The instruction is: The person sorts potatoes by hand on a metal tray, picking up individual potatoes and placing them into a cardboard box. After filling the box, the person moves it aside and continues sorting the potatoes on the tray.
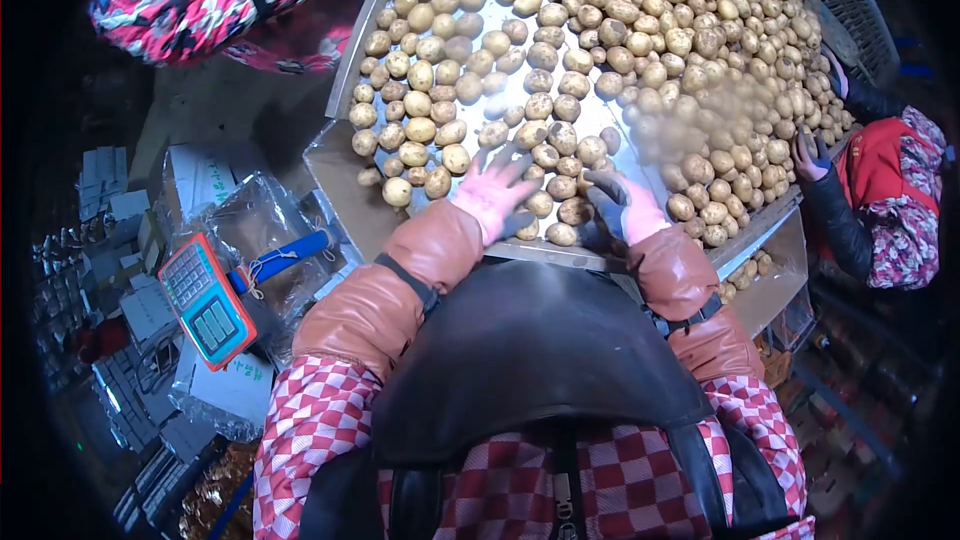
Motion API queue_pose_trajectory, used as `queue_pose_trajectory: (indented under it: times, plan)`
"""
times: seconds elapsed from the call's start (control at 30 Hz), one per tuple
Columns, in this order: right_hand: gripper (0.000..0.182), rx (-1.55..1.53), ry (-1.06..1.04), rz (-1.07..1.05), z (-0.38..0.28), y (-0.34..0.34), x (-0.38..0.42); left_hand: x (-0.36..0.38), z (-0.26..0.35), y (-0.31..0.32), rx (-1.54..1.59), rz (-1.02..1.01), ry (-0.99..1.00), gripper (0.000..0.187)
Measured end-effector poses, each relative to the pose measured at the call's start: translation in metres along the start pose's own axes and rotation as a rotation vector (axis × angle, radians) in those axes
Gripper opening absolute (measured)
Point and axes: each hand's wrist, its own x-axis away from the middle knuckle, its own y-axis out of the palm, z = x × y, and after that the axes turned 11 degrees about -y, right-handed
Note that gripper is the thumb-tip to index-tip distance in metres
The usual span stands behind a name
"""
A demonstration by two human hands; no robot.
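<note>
Potatoes (420, 128) lie spread over a metal sorting table (607, 120) in front of me. My left hand (493, 194), in a pink glove with darker fingertips, rests among potatoes near the front edge, its fingers spread. My right hand (625, 206), in a similar pink and grey glove, is beside another small group of potatoes (573, 211) at that edge. Its fingers are apart and bent a little toward them, and I see nothing gripped. Between my two hands lie several loose potatoes.
A large potato heap (700, 50) covers the table's right side. A person in a red vest (880, 175) works at the right; another in a pink patterned jacket (215, 0) stands at upper left. A scale display (207, 302) and cardboard boxes (200, 185) are at my left.
</note>
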Motion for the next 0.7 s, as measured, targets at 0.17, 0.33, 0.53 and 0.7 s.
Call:
queue_pose_trajectory:
  times: [0.17,0.33,0.53,0.7]
  plan:
    - [0.041,0.365,0.278,0.112,-0.021,-0.051,0.008,0.036,-0.062,0.002,-0.063,0.07,-0.38,0.042]
    - [0.052,0.569,0.235,-0.172,-0.037,-0.009,0.004,-0.006,-0.052,-0.013,-0.061,0.329,-0.495,0.034]
    - [0.037,0.186,0.059,-0.399,-0.078,0.016,-0.045,-0.122,-0.076,-0.018,-0.007,0.114,-0.615,0.053]
    - [0.03,0.158,0.121,-0.142,-0.101,-0.007,-0.061,-0.025,-0.079,-0.014,0.071,0.089,-0.501,0.049]
